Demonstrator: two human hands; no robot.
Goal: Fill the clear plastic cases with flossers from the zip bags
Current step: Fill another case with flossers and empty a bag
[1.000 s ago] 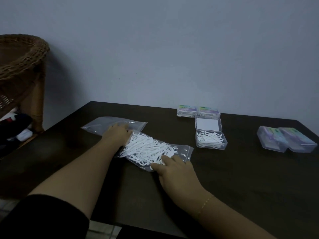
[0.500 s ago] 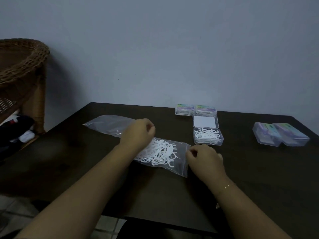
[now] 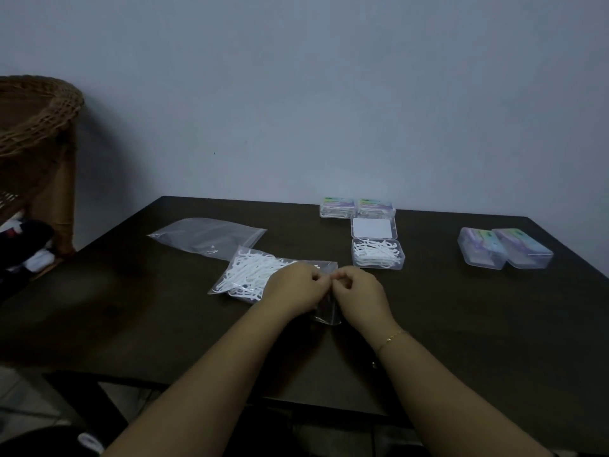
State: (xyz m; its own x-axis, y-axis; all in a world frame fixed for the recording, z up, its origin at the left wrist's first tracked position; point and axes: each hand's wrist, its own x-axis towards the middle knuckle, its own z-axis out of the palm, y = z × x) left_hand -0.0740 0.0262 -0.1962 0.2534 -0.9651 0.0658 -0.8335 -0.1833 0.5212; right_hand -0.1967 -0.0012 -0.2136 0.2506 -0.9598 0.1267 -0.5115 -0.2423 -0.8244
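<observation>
Clear zip bag [image 3: 263, 275] heaped with white flossers [image 3: 250, 270], laid on the dark table [image 3: 461, 324], its right-hand edge pinched by curled fingers of left hand [image 3: 293, 290] and right hand [image 3: 357, 293], open case [image 3: 378, 255] part-filled just beyond, empty bag [image 3: 207, 235] behind, closed cases [image 3: 504, 247] well apart at right.

Setting: a home room, dimly lit. Evidence: dark wooden surface [image 3: 164, 324] against plain painted wall [image 3: 296, 94]; wicker chair [image 3: 36, 127] at left with clothing [image 3: 26, 245] piled under it; tiled floor [image 3: 29, 407].
</observation>
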